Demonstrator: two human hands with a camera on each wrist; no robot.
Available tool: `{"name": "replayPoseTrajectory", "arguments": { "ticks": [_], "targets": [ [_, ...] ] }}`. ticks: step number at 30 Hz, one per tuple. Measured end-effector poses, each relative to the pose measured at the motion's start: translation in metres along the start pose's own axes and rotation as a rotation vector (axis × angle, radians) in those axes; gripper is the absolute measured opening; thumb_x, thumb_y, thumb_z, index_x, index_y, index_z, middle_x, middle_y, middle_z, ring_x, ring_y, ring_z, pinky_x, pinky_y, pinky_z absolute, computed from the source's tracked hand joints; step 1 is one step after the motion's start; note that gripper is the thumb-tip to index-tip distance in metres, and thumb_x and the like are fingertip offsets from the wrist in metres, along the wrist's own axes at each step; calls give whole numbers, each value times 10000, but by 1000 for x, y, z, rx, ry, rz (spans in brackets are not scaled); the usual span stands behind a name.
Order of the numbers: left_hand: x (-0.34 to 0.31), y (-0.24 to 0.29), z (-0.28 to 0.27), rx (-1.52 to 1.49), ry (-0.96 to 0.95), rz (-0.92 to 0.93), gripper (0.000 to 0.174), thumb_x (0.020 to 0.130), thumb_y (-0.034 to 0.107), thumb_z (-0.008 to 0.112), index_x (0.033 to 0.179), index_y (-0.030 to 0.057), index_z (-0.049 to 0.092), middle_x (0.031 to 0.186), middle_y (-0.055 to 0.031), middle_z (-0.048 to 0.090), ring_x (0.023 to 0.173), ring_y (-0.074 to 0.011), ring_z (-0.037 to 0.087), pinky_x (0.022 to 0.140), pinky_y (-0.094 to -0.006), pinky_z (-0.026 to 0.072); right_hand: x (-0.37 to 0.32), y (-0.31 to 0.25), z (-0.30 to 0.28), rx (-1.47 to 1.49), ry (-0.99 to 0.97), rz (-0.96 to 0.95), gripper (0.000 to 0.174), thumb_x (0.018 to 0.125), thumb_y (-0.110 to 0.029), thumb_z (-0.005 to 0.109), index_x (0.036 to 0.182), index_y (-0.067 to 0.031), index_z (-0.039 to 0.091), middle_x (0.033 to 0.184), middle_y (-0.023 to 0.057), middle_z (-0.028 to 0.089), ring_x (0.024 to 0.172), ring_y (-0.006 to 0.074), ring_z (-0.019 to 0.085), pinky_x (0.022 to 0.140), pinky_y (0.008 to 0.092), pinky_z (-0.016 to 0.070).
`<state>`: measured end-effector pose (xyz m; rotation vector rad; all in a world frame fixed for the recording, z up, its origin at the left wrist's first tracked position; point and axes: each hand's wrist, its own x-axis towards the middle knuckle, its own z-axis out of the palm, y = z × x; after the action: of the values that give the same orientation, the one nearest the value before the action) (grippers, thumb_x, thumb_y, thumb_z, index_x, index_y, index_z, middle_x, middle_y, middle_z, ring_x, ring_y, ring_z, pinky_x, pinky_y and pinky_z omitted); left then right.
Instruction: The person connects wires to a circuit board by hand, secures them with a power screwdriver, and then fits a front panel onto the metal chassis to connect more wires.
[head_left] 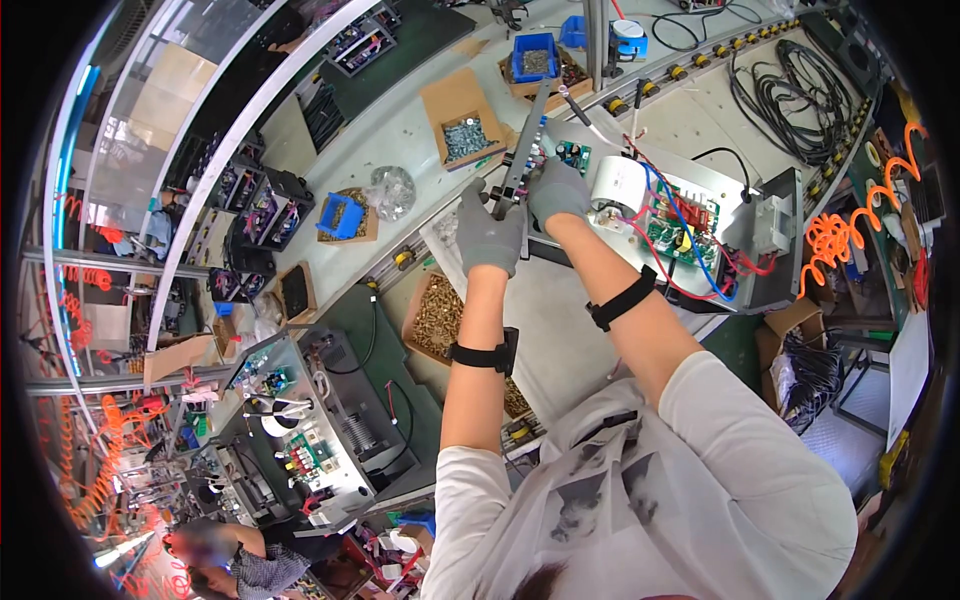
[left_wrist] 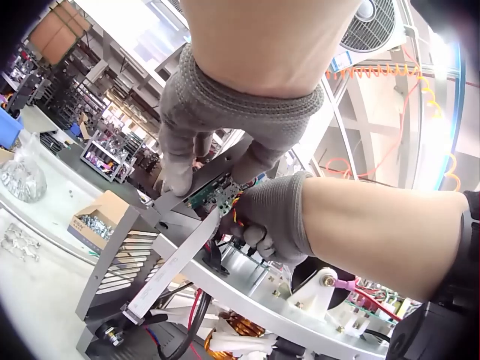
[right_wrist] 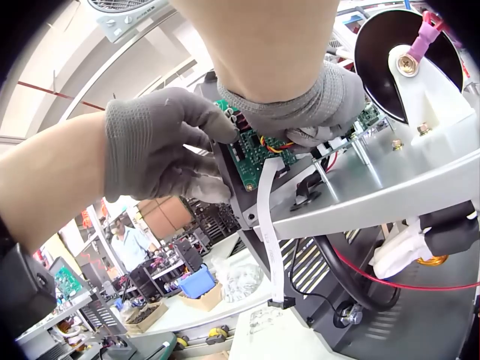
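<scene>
Both hands wear grey gloves. My left hand (head_left: 490,232) grips the edge of a dark panel (head_left: 522,150) that carries a green circuit board (right_wrist: 247,159). In the right wrist view the left thumb and fingers lie on either side of that edge. My right hand (head_left: 559,190) is at the board's other side, its fingers curled at red and yellow wires (right_wrist: 274,145); the fingertips are partly hidden. A flat grey ribbon cable (right_wrist: 268,225) hangs from the board over the metal chassis rim (right_wrist: 360,196). A white cylinder (head_left: 619,184) stands inside the chassis beside the right hand.
A cardboard box of screws (head_left: 465,138) and blue bins (head_left: 534,58) stand beyond the hands. A bag of parts (head_left: 390,192) lies to the left. Black cables (head_left: 800,100) are coiled at the back right. Another opened unit (head_left: 310,430) is at the lower left.
</scene>
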<state>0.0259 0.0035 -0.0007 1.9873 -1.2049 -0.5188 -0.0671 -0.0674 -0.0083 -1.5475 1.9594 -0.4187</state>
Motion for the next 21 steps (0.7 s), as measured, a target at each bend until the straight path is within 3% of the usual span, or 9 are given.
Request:
{"name": "replayPoseTrajectory", "arguments": {
  "ticks": [4, 6, 9, 13, 15, 21],
  "targets": [
    [-2, -2, 4, 68, 107, 100, 601, 687, 168, 680, 1224, 10, 460, 1061, -150, 594, 815, -231, 639, 731, -331, 508, 3, 1, 4, -24, -18, 12, 236, 832, -207, 549, 991, -72, 657, 990, 164, 652, 942, 313, 629, 789, 385, 504],
    [-4, 4, 1, 17, 70, 58, 606, 689, 170, 679, 1230, 12, 454, 1062, -151, 594, 818, -232, 638, 734, -333, 506, 3, 0, 7, -1, 23, 28, 287, 840, -286, 520, 976, -71, 654, 960, 173, 649, 927, 333, 618, 789, 409, 487],
    [-5, 4, 0, -27, 38, 21, 610, 693, 173, 675, 1237, 17, 446, 1062, -151, 596, 820, -237, 638, 735, -333, 504, 1, -1, 4, 28, 25, 50, 223, 827, -209, 565, 973, -76, 668, 983, 153, 658, 930, 306, 635, 782, 380, 508],
    [-2, 4, 2, 71, 38, 27, 589, 701, 173, 665, 1230, 25, 451, 1064, -147, 600, 847, -247, 630, 744, -333, 499, 3, -3, 3, 77, 19, 105, 238, 818, -243, 576, 951, -75, 680, 987, 155, 658, 925, 306, 637, 776, 383, 510],
    [-2, 7, 3, 111, 51, 62, 583, 703, 175, 663, 1226, 25, 454, 1067, -146, 600, 865, -251, 625, 751, -334, 497, 7, -3, 3, 169, -90, 250, 267, 809, -275, 580, 931, -62, 685, 989, 160, 656, 925, 316, 634, 770, 390, 507],
    [-3, 4, 2, 82, 54, 80, 559, 708, 180, 657, 1210, 24, 468, 1073, -151, 600, 900, -270, 611, 767, -344, 493, 2, -1, 14, 377, -23, 275, 297, 816, -292, 567, 920, -39, 681, 988, 169, 652, 934, 342, 622, 769, 399, 498]
  ]
}}
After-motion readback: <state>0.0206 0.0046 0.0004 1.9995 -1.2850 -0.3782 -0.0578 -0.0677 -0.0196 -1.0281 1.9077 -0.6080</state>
